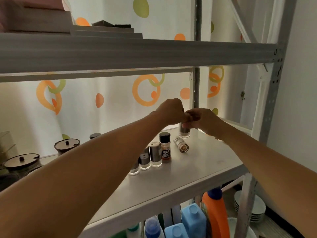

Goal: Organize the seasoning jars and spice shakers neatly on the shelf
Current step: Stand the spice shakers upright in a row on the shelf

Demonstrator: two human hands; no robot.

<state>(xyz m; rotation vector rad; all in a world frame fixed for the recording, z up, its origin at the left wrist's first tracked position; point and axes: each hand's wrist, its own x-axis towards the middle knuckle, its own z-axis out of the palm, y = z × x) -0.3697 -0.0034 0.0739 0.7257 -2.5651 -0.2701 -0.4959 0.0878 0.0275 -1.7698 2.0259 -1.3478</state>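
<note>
- Two bare forearms reach in from the lower corners and meet over the back right of the middle shelf (197, 170). The left hand (171, 110) and right hand (204, 120) touch knuckle to knuckle directly above a standing shaker (184, 132).
- The left hand is balled tight with its back to the camera. Whether it has hold of anything cannot be told, as its fingers are hidden.
- The right hand's fingers (187, 125) curl in and pinch the top of the standing shaker. The hands cover the shaker's cap, and only its clear lower body shows.
- Below the shelf stand an orange bottle (217, 213) and a blue bottle (193, 219), with a stack of plates (249, 207) to their right.
- On the shelf, the left forearm crosses in front of a row of shakers (150, 158) and hides part of the row. A pepper bottle (165, 149) with a black cap closes the row's right end.
- A fallen shaker (181, 144) lies between the pepper bottle and the standing shaker — apart from both, and below the hands.
- At far left sit two lidded pots (66, 145). A curtain (109, 98) printed with orange and green shapes hangs behind the rack.
- The standing shaker is upright, its long axis vertical, close to the rear post (197, 86).
- The row and the pepper bottle are also upright.
- The fallen shaker rests on its side — its long axis runs from back left to front right, with one round end facing the front right.
</note>
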